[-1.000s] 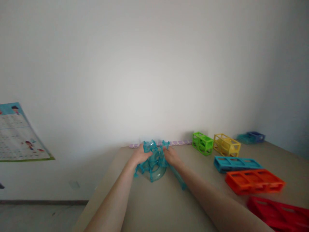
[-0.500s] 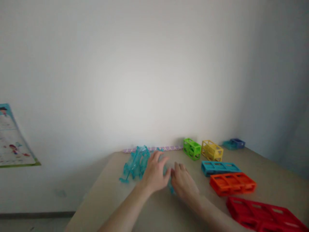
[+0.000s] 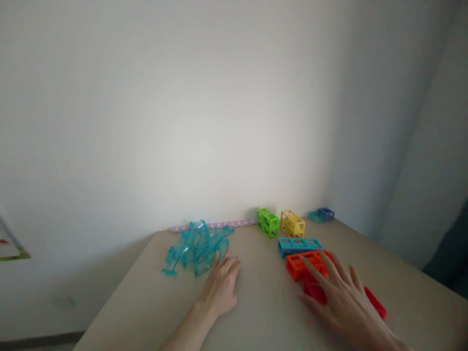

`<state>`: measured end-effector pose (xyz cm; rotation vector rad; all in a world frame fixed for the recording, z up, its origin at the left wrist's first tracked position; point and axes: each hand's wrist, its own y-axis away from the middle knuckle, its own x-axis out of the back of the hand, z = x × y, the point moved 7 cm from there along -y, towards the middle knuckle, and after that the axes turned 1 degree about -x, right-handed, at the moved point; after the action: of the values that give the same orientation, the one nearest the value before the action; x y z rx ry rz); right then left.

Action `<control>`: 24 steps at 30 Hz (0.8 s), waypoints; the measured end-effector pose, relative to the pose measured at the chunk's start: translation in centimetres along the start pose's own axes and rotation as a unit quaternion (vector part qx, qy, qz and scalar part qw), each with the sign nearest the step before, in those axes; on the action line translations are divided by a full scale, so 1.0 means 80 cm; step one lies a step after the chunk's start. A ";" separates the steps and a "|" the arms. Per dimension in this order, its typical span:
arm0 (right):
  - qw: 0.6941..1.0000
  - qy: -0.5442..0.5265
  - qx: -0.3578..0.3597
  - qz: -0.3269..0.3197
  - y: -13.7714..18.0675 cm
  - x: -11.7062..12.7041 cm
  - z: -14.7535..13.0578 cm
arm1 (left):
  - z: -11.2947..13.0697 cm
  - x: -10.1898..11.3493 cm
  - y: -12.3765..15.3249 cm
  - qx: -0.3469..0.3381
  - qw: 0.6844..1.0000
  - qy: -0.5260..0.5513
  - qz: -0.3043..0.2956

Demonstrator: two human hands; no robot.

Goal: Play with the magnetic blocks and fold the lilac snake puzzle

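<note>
A loose pile of translucent teal plastic pieces [image 3: 199, 243] lies at the back left of the table. My left hand [image 3: 221, 287] is at the pile's near right edge, fingers partly bent and apart, its fingertips at or touching a piece there; no firm grip shows. My right hand [image 3: 343, 302] spreads its fingers over a red plastic frame [image 3: 316, 291] and reaches the near side of an orange plastic frame [image 3: 298, 267]. Much of the red frame is hidden under that hand. Whether the right fingers touch the frames, I cannot tell.
Beyond the orange frame lie a blue frame [image 3: 300, 245], a yellow frame [image 3: 292, 225] and a green frame [image 3: 268, 223]. A dark blue box-like piece [image 3: 326, 213] sits in the far corner. A patterned purple strip [image 3: 237, 223] runs along the wall.
My hands have parted: the right moved from the middle over to the red and orange frames and spread, while the left drew lower. The teal pieces now lie together. The view has turned right.
</note>
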<state>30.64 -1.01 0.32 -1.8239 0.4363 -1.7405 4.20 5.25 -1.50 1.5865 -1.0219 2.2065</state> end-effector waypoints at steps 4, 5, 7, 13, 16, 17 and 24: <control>0.998 -0.002 0.032 -0.061 -0.005 -0.018 0.031 | 0.028 -0.010 -0.007 -0.021 0.999 0.016 0.028; 0.996 -0.007 0.045 -0.076 -0.010 -0.021 0.030 | 0.031 -0.011 -0.008 -0.021 0.999 0.024 0.034; 0.992 -0.016 0.065 -0.105 -0.024 -0.029 0.022 | 0.035 -0.011 -0.008 -0.027 0.997 0.054 0.037; 0.984 -0.030 0.030 -0.173 -0.063 -0.051 -0.026 | 0.024 0.001 0.003 -0.019 0.971 0.236 0.023; 0.982 -0.076 0.037 -0.171 -0.064 -0.042 -0.077 | 0.010 0.002 0.009 0.033 0.947 0.318 0.037; 0.978 -0.107 0.046 -0.173 -0.064 -0.039 -0.094 | 0.009 0.000 0.010 0.036 0.941 0.336 0.032; 0.959 -0.224 -0.135 0.112 -0.112 -0.041 -0.013 | 0.024 -0.021 0.013 0.022 0.952 0.292 -0.092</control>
<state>27.91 7.80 3.10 -2.1872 0.6819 -1.1126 5.67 3.55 -3.09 0.8911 -0.6230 2.3490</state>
